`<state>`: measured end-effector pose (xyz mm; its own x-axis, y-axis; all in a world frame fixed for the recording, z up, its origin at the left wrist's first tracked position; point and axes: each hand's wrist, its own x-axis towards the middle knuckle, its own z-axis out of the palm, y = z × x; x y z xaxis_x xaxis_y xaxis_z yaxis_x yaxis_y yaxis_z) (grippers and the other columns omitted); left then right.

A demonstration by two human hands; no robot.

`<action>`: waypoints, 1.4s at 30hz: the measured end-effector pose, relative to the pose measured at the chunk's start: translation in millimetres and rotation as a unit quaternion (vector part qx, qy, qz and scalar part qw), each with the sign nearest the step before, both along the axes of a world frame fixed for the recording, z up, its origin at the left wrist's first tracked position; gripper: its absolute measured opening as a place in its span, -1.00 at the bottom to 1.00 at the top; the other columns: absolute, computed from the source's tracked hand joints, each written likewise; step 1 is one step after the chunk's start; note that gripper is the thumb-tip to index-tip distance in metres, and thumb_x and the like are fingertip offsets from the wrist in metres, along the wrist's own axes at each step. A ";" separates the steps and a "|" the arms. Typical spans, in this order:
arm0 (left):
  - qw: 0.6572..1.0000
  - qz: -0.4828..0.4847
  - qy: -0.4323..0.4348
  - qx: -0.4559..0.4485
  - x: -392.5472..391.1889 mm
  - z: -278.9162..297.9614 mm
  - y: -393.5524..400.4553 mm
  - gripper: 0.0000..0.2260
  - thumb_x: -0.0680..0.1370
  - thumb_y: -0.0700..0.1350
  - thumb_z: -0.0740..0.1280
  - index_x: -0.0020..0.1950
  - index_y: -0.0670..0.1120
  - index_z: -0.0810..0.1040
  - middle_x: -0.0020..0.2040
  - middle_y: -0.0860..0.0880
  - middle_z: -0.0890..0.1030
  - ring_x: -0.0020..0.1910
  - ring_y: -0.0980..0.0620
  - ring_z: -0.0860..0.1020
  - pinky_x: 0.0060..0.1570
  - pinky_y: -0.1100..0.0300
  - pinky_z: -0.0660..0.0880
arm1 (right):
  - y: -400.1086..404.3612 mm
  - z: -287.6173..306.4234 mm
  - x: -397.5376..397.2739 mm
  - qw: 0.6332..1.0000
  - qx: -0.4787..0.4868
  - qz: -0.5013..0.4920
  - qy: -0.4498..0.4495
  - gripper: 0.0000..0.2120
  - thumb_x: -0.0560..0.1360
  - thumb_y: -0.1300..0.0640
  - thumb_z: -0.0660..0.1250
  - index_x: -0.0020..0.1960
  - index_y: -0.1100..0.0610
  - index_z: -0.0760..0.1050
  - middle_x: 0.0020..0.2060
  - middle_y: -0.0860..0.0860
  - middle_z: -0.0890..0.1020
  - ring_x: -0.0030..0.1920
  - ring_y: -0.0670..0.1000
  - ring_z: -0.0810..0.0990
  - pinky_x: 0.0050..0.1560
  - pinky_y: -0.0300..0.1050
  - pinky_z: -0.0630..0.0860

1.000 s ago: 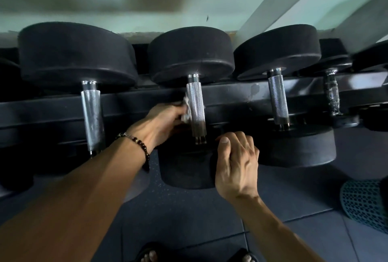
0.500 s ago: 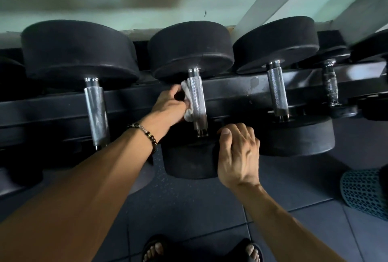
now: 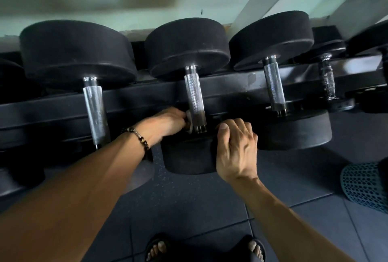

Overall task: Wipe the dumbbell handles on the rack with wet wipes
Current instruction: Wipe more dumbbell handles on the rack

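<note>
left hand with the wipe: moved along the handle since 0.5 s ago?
Yes. The left hand slid the white wet wipe down the middle dumbbell's knurled chrome handle, towards its near black weight.

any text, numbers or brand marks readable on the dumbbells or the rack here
None can be read.
Dumbbell heads: plain black, no weight numbers or brand showing.
Rack rail: only a pale scuff, no label.
Handle being wiped: bare knurled metal, unmarked.
Wipe in the left hand: no print visible.
</note>
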<state>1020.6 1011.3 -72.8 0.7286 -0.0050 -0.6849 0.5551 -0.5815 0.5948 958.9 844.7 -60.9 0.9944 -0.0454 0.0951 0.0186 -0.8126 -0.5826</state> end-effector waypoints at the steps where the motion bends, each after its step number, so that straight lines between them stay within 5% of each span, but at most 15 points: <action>1: 0.999 0.016 -0.021 -0.018 -1.6 -1.5 1.4 -0.92 0.49 -0.26 0.42 -0.05 -0.19 0.69 -0.13 -0.10 0.68 -0.22 0.10 0.58 -0.16 0.26 0.49 | 0.5 0.4 -0.7 1.000 0.000 -0.001 0.004 -0.58 0.56 -0.03 -0.05 -0.19 0.14 0.49 -0.21 0.03 0.53 -0.14 0.11 0.44 -0.11 0.01 0.34; 3: 0.982 0.126 -0.087 -0.108 -3.9 5.5 1.9 -0.93 0.47 -0.36 0.44 -0.16 -0.21 0.63 -0.28 -0.08 0.66 -0.38 0.16 0.54 -0.26 0.35 0.46 | -0.1 1.0 -0.7 1.000 -0.001 0.000 0.005 -0.58 0.56 -0.04 -0.05 -0.19 0.14 0.49 -0.21 0.04 0.54 -0.14 0.13 0.45 -0.10 0.04 0.37; 6: 0.935 0.254 -0.194 -0.157 10.2 7.9 4.1 -0.76 0.34 -0.31 0.57 -0.25 0.00 0.61 -0.29 -0.02 0.67 -0.26 0.04 0.65 -0.15 0.15 0.62 | 0.1 0.8 2.0 1.000 0.001 -0.003 0.005 -0.56 0.56 -0.04 -0.04 -0.19 0.15 0.51 -0.21 0.05 0.56 -0.13 0.14 0.46 -0.10 0.06 0.39; 8: 0.939 0.231 -0.243 -0.078 19.0 9.5 1.9 -0.73 0.28 -0.23 0.63 -0.34 0.04 0.59 -0.29 0.03 0.65 -0.23 0.01 0.65 -0.12 0.10 0.62 | 0.5 -0.4 1.7 1.000 0.001 -0.003 0.002 -0.56 0.56 -0.03 -0.04 -0.20 0.16 0.52 -0.22 0.05 0.56 -0.15 0.14 0.46 -0.11 0.06 0.40; 13: 0.975 -0.009 -0.213 0.066 -2.6 9.3 -15.6 -0.92 0.39 -0.19 0.54 -0.25 -0.05 0.69 -0.24 0.04 0.62 -0.12 0.07 0.64 -0.17 0.46 0.38 | -0.3 -0.8 0.0 1.000 0.000 -0.004 -0.002 -0.58 0.56 -0.03 -0.03 -0.21 0.16 0.49 -0.22 0.05 0.54 -0.15 0.14 0.45 -0.12 0.04 0.37; 20: 0.945 0.081 -0.312 0.051 13.9 16.9 -2.3 -0.71 0.28 -0.06 0.61 -0.12 0.02 0.57 -0.33 0.06 0.60 -0.32 0.08 0.55 -0.26 0.27 0.42 | 0.1 -0.3 0.6 1.000 0.013 -0.003 -0.006 -0.58 0.56 -0.04 -0.03 -0.21 0.15 0.50 -0.22 0.05 0.54 -0.16 0.13 0.45 -0.12 0.05 0.38; 25: 0.965 -0.110 -0.233 0.039 -6.3 9.7 1.1 -0.81 0.38 -0.28 0.50 -0.26 0.01 0.63 -0.39 0.03 0.57 -0.42 0.21 0.46 -0.39 0.42 0.33 | -0.8 -1.2 -0.6 1.000 0.013 -0.008 -0.013 -0.62 0.57 -0.03 0.00 -0.25 0.14 0.44 -0.25 0.05 0.52 -0.18 0.13 0.43 -0.14 0.05 0.36; 32: 0.924 0.079 -0.374 0.013 21.0 6.5 3.3 -0.86 0.35 -0.11 0.57 -0.18 0.01 0.65 -0.33 0.10 0.61 -0.37 0.22 0.53 -0.26 0.29 0.50 | -0.1 -0.5 -0.7 1.000 0.022 -0.005 -0.002 -0.58 0.56 -0.06 -0.02 -0.22 0.14 0.48 -0.21 0.03 0.54 -0.14 0.10 0.44 -0.07 0.05 0.37; 35: 0.935 -0.014 -0.353 0.022 0.2 2.4 -2.3 -0.86 0.36 -0.04 0.54 -0.11 0.04 0.70 -0.27 0.06 0.64 -0.33 0.18 0.54 -0.21 0.31 0.48 | -1.2 -1.0 -1.2 1.000 0.018 -0.002 -0.001 -0.59 0.56 -0.05 -0.02 -0.22 0.14 0.47 -0.22 0.04 0.53 -0.15 0.11 0.44 -0.09 0.07 0.38; 38: 0.937 -0.072 -0.341 0.021 -3.4 0.2 0.1 -0.82 0.43 -0.20 0.52 -0.01 -0.01 0.73 -0.15 0.00 0.67 -0.20 0.06 0.62 -0.10 0.22 0.53 | -1.3 -0.5 -1.2 1.000 0.021 -0.006 -0.009 -0.60 0.56 -0.04 -0.01 -0.24 0.14 0.45 -0.24 0.02 0.52 -0.17 0.10 0.42 -0.12 0.07 0.39; 42: 0.886 0.110 -0.447 0.055 31.0 5.4 -0.8 -0.78 0.47 -0.24 0.41 0.09 -0.11 0.71 -0.04 -0.06 0.71 -0.09 -0.06 0.64 0.04 0.19 0.54 | -1.0 -1.6 -0.8 1.000 0.027 -0.004 -0.015 -0.58 0.56 -0.05 -0.02 -0.22 0.13 0.49 -0.23 0.02 0.54 -0.15 0.10 0.44 -0.09 0.07 0.39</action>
